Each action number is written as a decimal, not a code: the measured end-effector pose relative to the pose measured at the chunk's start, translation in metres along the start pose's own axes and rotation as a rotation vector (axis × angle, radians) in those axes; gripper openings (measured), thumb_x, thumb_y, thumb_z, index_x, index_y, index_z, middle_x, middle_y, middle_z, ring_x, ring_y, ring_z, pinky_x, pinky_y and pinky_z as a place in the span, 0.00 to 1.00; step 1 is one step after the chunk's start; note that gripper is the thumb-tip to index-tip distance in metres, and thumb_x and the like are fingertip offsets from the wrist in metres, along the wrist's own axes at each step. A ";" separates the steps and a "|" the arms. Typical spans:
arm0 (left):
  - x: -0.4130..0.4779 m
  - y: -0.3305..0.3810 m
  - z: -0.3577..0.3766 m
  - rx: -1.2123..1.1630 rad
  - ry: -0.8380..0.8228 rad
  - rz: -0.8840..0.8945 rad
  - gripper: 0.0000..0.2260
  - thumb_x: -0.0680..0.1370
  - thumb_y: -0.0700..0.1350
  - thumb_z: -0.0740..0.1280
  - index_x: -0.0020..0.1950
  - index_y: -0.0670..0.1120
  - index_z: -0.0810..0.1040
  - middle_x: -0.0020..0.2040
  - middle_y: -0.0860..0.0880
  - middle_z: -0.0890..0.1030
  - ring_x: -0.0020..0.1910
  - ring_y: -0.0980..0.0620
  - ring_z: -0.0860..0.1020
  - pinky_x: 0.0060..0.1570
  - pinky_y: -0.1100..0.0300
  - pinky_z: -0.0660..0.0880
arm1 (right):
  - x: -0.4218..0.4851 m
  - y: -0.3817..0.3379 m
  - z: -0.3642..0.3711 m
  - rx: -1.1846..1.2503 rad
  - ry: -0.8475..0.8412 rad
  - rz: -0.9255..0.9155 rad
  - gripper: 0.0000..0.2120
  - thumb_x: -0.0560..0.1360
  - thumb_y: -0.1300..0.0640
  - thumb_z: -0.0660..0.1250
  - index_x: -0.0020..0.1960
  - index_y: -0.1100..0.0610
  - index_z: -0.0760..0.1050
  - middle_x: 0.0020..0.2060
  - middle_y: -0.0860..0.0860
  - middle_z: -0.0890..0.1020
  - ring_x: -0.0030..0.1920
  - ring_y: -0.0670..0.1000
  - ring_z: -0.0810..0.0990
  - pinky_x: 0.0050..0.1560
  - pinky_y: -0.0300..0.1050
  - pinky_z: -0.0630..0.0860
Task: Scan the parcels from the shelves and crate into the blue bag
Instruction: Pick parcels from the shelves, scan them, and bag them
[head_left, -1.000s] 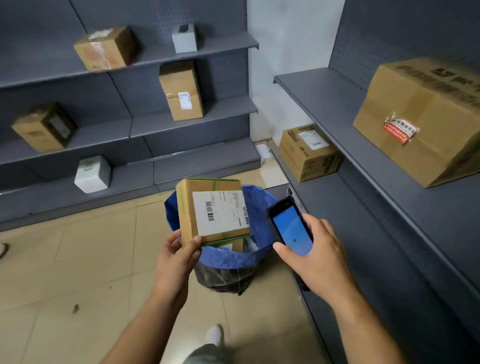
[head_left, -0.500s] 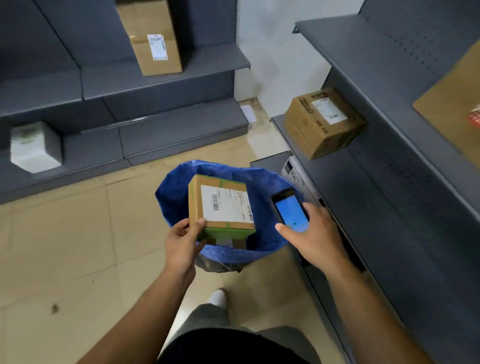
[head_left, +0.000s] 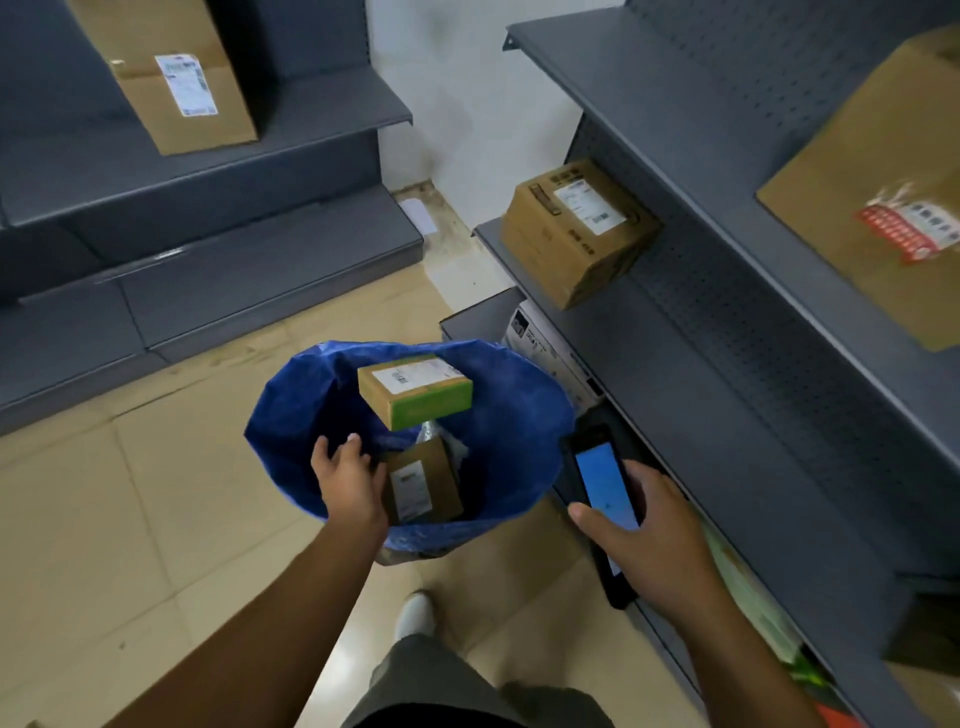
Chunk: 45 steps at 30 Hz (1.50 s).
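Grey shelves (head_left: 727, 395) stand just right of the blue bag (head_left: 291, 415), with a large cardboard box (head_left: 857, 171) on the shelf far up and right of it. A tall box (head_left: 156, 119) sits on shelving beyond the bag to the left, and a smaller box (head_left: 576, 228) beyond it to the right. In the bag's open mouth a green-edged parcel (head_left: 415, 389) lies tilted, label up, above a brown parcel (head_left: 423, 480) deeper inside. The left hand (head_left: 348, 480) is over the bag's near rim, fingers loosely spread, gripping nothing. Right of the bag, the right hand (head_left: 649, 535) grips a phone (head_left: 605, 483) with a blue screen.
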<state>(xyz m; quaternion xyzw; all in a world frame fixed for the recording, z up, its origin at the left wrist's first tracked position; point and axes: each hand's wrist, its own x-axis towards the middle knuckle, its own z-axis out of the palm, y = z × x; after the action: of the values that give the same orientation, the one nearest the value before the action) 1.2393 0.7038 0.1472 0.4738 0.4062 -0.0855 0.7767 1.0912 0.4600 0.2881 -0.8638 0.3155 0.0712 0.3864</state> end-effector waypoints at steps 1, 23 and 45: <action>-0.004 0.002 0.001 0.023 0.000 0.042 0.25 0.85 0.45 0.62 0.81 0.55 0.59 0.76 0.48 0.68 0.71 0.47 0.71 0.70 0.48 0.72 | -0.002 0.001 -0.002 0.003 0.008 0.010 0.31 0.65 0.36 0.75 0.63 0.39 0.67 0.56 0.44 0.75 0.52 0.43 0.77 0.46 0.44 0.78; -0.281 -0.062 0.057 0.306 -0.900 0.218 0.21 0.80 0.57 0.62 0.72 0.54 0.73 0.66 0.51 0.82 0.65 0.47 0.80 0.60 0.49 0.76 | -0.156 0.100 -0.105 0.245 0.414 -0.075 0.31 0.67 0.39 0.76 0.63 0.37 0.63 0.54 0.38 0.69 0.54 0.39 0.72 0.47 0.34 0.73; -0.640 -0.357 -0.017 0.815 -1.687 0.103 0.23 0.75 0.58 0.66 0.68 0.51 0.76 0.63 0.51 0.84 0.60 0.47 0.83 0.56 0.50 0.77 | -0.516 0.392 -0.211 0.349 1.067 0.410 0.34 0.66 0.41 0.76 0.67 0.38 0.64 0.55 0.39 0.68 0.55 0.39 0.71 0.47 0.33 0.69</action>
<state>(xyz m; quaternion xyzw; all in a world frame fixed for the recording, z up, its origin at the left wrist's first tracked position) 0.6255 0.3649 0.3615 0.5084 -0.3738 -0.5020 0.5914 0.4227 0.3654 0.3795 -0.6255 0.6334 -0.3523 0.2890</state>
